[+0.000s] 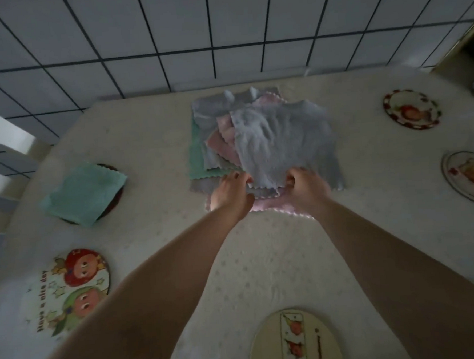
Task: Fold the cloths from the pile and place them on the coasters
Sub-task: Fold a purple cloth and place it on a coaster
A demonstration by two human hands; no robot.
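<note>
Coasters (411,108) ringed around table; folded green cloth (85,192) laid left. Top grey cloth (280,140) near edge pinched by left hand (231,192) and right hand (305,187).

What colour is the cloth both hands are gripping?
Pale grey-blue cloth, scalloped edge; clearest in the head view.

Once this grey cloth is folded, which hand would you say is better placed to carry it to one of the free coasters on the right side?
Right, probably. The right hand already grips the grey cloth at its near edge, and the two bare coasters lie on its side. The left hand would have to cross over.
</note>
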